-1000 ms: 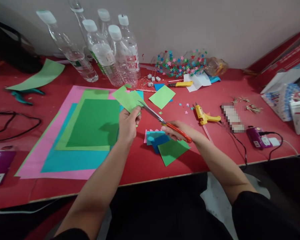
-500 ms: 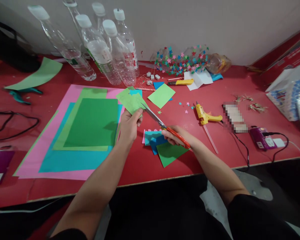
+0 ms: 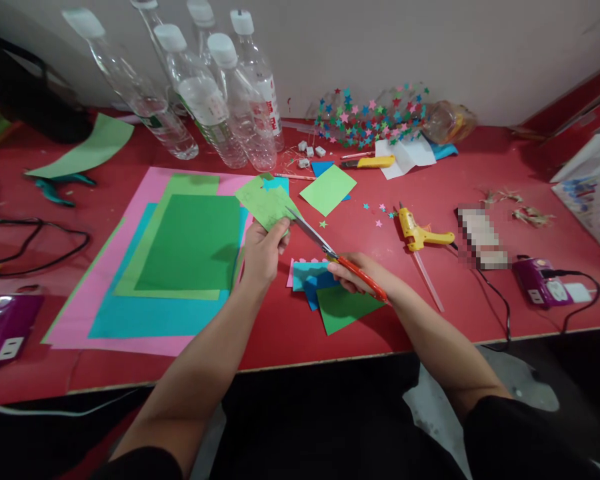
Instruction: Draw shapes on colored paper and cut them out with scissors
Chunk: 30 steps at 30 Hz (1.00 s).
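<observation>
Between the thumb and fingers of my left hand [image 3: 267,248] is a light green paper [image 3: 266,203] with a notched upper edge. My right hand [image 3: 357,272] grips the red-handled scissors [image 3: 363,279], their blades pointing up and left with the tips at the paper's right edge. Beneath my right hand lie a dark green sheet [image 3: 345,312] and smaller blue and pink pieces [image 3: 307,277]. Another light green piece [image 3: 329,191] rests on the table beyond the scissors. Small cut stars [image 3: 379,224] are scattered to its right.
Large coloured sheets [image 3: 190,243] are stacked at the left. Plastic bottles [image 3: 215,113] stand behind them. A yellow cutter [image 3: 375,162] and star-covered bottle [image 3: 370,117] lie at the back. A yellow glue gun [image 3: 423,233] and purple power strip [image 3: 540,283] are at the right.
The whole view has shifted slightly, so things appear a little further right. Both hands keep their holds, and the scissors stay at the paper's edge.
</observation>
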Available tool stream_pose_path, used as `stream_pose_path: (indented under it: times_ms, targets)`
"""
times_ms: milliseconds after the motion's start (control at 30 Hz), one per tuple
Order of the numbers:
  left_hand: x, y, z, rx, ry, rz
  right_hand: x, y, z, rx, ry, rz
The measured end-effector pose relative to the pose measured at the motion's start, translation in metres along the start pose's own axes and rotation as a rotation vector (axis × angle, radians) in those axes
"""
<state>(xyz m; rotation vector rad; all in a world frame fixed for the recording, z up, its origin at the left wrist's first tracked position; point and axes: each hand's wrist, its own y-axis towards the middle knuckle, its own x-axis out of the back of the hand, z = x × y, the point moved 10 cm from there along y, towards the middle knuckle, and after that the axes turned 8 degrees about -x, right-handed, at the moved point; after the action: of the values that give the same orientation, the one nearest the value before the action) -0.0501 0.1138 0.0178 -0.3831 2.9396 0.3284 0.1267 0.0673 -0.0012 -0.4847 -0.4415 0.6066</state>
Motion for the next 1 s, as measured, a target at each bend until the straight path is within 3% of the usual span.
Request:
stream_pose_path:
  times_ms: [1000]
  targets:
    - [-0.0017, -0.001, -0.0077, -0.001, -0.011, 0.014, 0.0008, 0.0004, -0.0044, 0.023, 0.036, 0.013]
